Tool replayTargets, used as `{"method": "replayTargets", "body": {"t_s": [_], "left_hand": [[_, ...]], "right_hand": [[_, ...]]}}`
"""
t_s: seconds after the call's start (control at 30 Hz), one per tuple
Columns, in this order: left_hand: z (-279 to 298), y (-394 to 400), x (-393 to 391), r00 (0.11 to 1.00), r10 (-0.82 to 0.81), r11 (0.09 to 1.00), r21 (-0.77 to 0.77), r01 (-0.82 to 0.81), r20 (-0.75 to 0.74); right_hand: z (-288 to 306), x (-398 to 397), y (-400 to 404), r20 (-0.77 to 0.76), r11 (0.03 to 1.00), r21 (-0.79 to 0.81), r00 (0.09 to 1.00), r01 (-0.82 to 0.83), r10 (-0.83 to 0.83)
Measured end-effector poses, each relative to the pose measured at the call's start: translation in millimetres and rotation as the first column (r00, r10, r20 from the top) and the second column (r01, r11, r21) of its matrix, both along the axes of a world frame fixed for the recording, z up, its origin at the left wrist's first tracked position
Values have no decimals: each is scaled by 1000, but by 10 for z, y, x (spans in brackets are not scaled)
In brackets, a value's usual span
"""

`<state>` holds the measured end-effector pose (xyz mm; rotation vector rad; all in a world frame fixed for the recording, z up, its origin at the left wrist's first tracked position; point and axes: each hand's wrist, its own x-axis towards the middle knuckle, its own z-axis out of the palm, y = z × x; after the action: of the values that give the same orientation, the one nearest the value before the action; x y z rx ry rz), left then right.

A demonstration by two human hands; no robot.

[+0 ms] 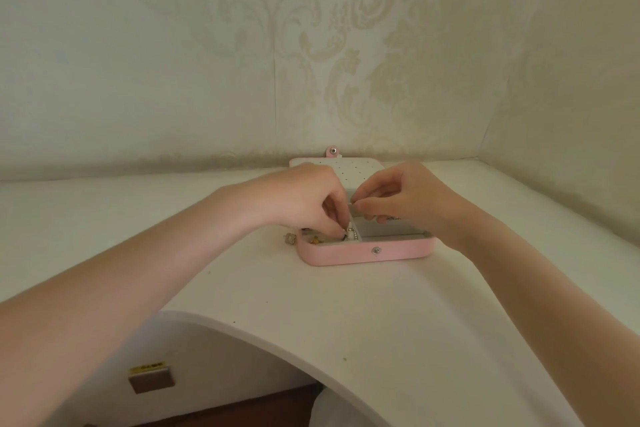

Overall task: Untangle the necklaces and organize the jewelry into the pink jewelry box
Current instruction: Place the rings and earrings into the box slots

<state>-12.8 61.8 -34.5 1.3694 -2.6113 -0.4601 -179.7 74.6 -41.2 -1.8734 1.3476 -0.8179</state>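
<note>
The pink jewelry box (pixel 367 255) lies open on the white table, its lid (pixel 356 168) flat toward the wall. My left hand (pixel 304 198) reaches into the box's left compartment, fingertips pinched on a beaded necklace (pixel 350 234) there. My right hand (pixel 405 198) hovers over the middle of the box with thumb and forefinger pinched together, seemingly on a thin chain that is too fine to make out. A small gold piece (pixel 315 240) lies in the left compartment. Another small metal piece (pixel 289 239) rests on the table just left of the box.
The white table (pixel 346 305) has a curved cut-out front edge near me. A patterned wall rises right behind the box, and a side wall closes in at the right. Below the table at the lower left, a small brown block (pixel 151 381) is visible.
</note>
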Motion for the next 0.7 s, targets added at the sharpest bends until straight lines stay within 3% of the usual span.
{"method": "replayTargets", "body": {"t_s": [0.2,0.4,0.53,0.7], "left_hand": [[8,39,-48,998,40,999,-37,-38,46],[143,-40,168,992,101,995,26,-99,-74],[104,-67,229,991,110,994,24,-109,-73],[55,-60,218,986,117,993,36,-114,-117]], "right_hand": [[-42,-22,-4,-45,1000,-2,999,-13,13],[-27,-35,0,-4,997,2,997,-80,80],[-22,58,26,-137,987,-24,979,-158,153],[-69,145,-12,-325,986,-81,939,-149,115]]}}
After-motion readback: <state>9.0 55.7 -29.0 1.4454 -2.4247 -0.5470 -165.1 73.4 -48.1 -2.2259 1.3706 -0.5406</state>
